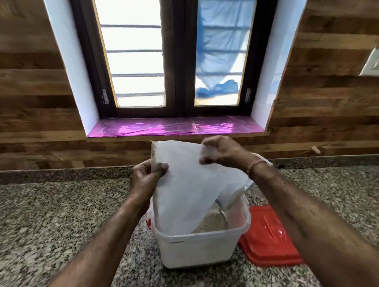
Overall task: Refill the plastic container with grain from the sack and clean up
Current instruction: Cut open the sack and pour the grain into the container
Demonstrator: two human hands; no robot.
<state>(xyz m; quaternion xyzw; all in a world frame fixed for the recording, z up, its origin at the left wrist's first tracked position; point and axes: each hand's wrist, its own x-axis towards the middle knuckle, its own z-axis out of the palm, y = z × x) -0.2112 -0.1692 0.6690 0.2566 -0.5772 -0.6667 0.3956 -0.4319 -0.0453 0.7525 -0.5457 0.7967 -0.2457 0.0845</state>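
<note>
A white woven sack [187, 188] hangs upside down over a translucent white plastic container [198, 248] on the granite counter. Its mouth reaches down inside the container. My left hand [147, 176] pinches the sack's upper left corner. My right hand [221, 152] grips its upper right edge. Pale brown grain [208, 220] fills the container up to near the rim, and a metal spoon handle [223, 215] sticks out of the grain.
The container's red lid [269, 236] lies flat on the counter just right of it. A granite counter [55, 220] stretches to both sides. Behind are a wood-panelled wall, a window with a pink-lined sill [171, 127], and a switch plate [378, 64] at right.
</note>
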